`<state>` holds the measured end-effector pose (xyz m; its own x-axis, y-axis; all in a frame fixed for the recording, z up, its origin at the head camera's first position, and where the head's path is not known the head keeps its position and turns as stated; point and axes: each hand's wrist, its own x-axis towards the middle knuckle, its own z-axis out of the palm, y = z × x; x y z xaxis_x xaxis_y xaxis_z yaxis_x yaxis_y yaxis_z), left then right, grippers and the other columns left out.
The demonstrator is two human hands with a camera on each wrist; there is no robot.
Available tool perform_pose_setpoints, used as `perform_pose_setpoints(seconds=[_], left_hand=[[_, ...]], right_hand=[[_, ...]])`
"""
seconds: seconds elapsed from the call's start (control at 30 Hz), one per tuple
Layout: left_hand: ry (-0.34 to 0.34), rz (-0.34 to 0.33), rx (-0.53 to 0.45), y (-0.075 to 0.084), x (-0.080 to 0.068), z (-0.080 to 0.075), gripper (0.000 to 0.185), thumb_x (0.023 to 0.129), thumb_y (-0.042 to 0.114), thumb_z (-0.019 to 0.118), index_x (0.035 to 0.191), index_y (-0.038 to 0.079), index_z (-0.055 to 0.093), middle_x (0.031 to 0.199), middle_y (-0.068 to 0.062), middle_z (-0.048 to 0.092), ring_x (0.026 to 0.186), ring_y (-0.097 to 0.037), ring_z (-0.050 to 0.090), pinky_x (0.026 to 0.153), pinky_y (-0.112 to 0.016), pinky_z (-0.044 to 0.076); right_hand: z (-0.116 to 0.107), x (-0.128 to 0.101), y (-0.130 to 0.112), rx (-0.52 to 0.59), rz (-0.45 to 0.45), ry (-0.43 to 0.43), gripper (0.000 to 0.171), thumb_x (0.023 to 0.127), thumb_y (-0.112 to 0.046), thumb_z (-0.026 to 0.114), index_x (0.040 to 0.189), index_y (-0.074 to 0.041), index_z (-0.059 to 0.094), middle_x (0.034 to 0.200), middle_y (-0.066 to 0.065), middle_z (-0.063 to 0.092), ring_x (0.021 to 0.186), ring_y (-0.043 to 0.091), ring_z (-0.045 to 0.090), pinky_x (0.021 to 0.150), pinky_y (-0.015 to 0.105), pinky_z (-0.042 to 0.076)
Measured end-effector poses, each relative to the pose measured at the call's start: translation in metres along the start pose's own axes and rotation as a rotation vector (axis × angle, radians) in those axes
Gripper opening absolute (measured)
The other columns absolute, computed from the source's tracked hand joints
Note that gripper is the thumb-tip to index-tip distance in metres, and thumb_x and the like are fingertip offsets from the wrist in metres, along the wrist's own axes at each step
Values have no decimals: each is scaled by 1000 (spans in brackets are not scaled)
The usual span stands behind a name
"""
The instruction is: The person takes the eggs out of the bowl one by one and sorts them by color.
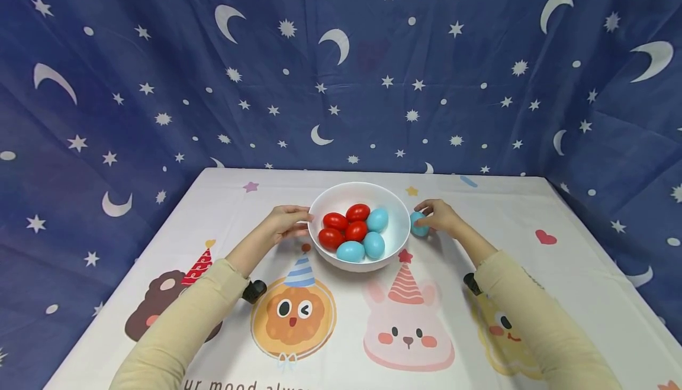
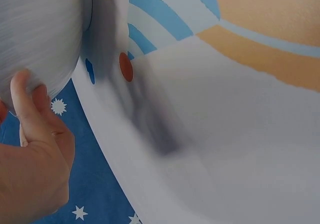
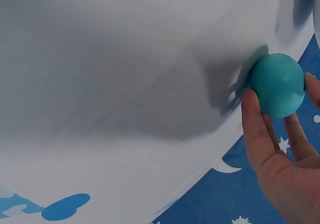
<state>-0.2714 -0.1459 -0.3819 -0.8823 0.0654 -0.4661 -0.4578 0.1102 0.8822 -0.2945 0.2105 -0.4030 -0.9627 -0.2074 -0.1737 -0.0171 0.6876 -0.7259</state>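
Observation:
A white bowl (image 1: 356,264) stands on the table, with several red eggs (image 1: 356,231) and three light blue eggs (image 1: 374,245) inside. At the bowl's left side, my left hand (image 1: 290,222) grips the rim, and the left wrist view shows fingers (image 2: 30,106) against the white outer wall (image 2: 42,39). Just right of the bowl, my right hand (image 1: 441,217) holds another light blue egg (image 1: 419,224). Close up in the right wrist view, that egg (image 3: 278,85) sits between the thumb and fingers of the hand (image 3: 285,169). The right hand is apart from the bowl.
A white tablecloth (image 1: 501,212) with printed cartoon figures covers the table. Behind and beside it hangs a dark blue curtain (image 1: 373,129) with moons and stars. Black devices (image 1: 254,291) are worn at both wrists.

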Motion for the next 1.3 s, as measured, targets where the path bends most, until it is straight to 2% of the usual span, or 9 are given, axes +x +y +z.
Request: perform_pose_setpoints(seconds=[0.13, 0.3, 0.53, 0.7, 0.8, 0.97, 1.1, 1.3], left_hand=[[3, -4, -1, 0, 0, 0, 46, 87, 7, 64, 131, 0, 53, 107, -10, 60, 67, -7, 65, 62, -20, 61], [0, -12, -4, 1, 1, 0, 46, 87, 7, 65, 132, 2, 52, 105, -9, 60, 66, -7, 65, 60, -19, 60], [-2, -2, 8, 4, 0, -1, 47, 87, 8, 64, 132, 2, 52, 111, -10, 59, 68, -7, 64, 65, -21, 61], [-1, -14, 4, 3, 0, -2, 47, 88, 8, 64, 133, 2, 51, 113, -11, 58, 67, -7, 64, 62, -20, 61], [0, -18, 3, 2, 1, -1, 46, 87, 8, 65, 132, 3, 53, 111, -11, 59, 66, -8, 65, 60, -19, 60], [6, -13, 12, 1, 1, -1, 47, 87, 7, 65, 132, 2, 53, 111, -11, 60, 66, -7, 64, 60, -19, 61], [3, -8, 19, 1, 0, -1, 46, 87, 7, 64, 132, 2, 52, 114, -11, 60, 67, -7, 64, 62, -20, 61], [4, 0, 15, 1, 0, 0, 46, 87, 6, 64, 132, 1, 52, 112, -11, 60, 68, -7, 64, 62, -20, 61]], right_hand=[[-1, 0, -1, -13, 7, -22, 47, 81, -11, 68, 122, 8, 52, 117, 29, 52, 79, 19, 54, 68, 30, 59], [-2, 2, -2, -32, 30, -43, 50, 82, -13, 67, 125, 7, 50, 122, 30, 49, 89, 25, 56, 75, 33, 61], [-6, 4, -8, -13, 19, -41, 49, 85, -14, 65, 126, 7, 49, 119, 28, 50, 89, 25, 56, 76, 35, 61], [-8, 4, -13, 0, 34, -43, 50, 88, -16, 63, 129, 8, 46, 120, 28, 50, 100, 31, 56, 86, 44, 59], [-8, 2, -15, 1, 44, -49, 51, 88, -15, 63, 129, 9, 45, 120, 30, 50, 104, 35, 56, 87, 48, 58], [-2, 3, -14, 4, 65, -90, 50, 85, -12, 64, 126, 9, 47, 114, 28, 52, 91, 28, 59, 80, 43, 62], [1, 3, -13, -18, 86, -64, 45, 82, -10, 65, 119, 10, 50, 104, 24, 54, 80, 21, 59, 73, 37, 63], [-2, 4, -11, -28, 137, -51, 43, 83, -10, 64, 118, 9, 49, 106, 23, 52, 83, 22, 58, 76, 37, 63]])
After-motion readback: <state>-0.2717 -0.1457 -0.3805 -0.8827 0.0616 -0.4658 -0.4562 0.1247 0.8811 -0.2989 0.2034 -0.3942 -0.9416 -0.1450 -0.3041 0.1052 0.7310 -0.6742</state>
